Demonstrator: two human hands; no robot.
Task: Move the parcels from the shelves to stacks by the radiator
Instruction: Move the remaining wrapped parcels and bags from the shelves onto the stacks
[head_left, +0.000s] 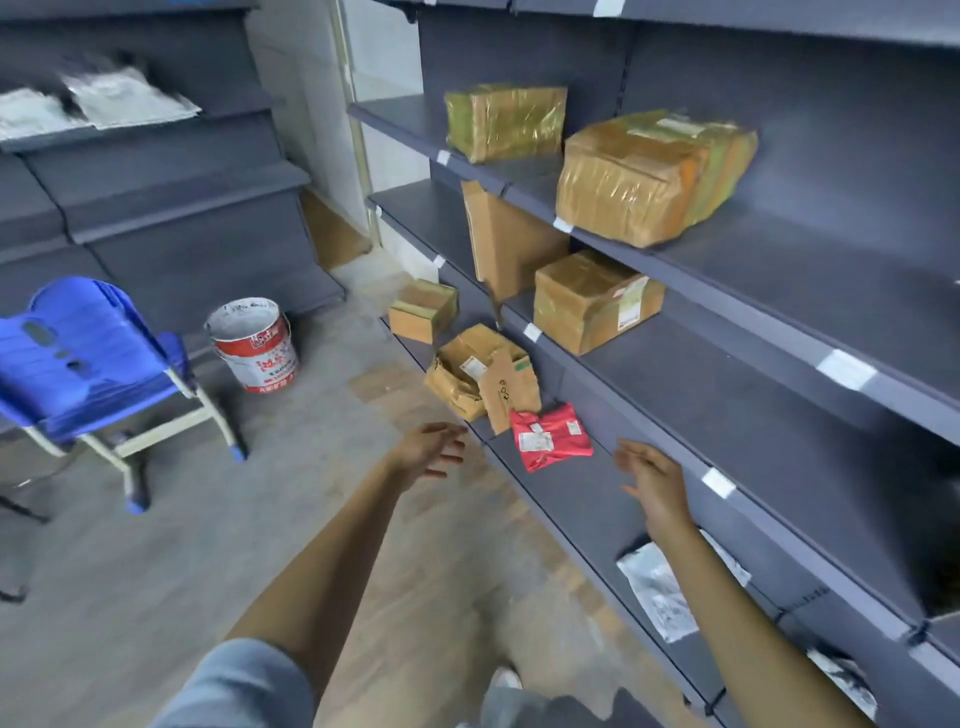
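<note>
Both hands empty, fingers spread: left hand (434, 449), right hand (652, 480). Red parcel (550, 436) on low shelf (582, 499), at 12 o'clock between them. Best to clasp both edges, lift level.

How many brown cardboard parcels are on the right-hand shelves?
6. Two on the upper shelf: far one, near one. Two below: a leaning flat one, a box. Two lower: small box, crumpled one. More may be hidden.
</note>
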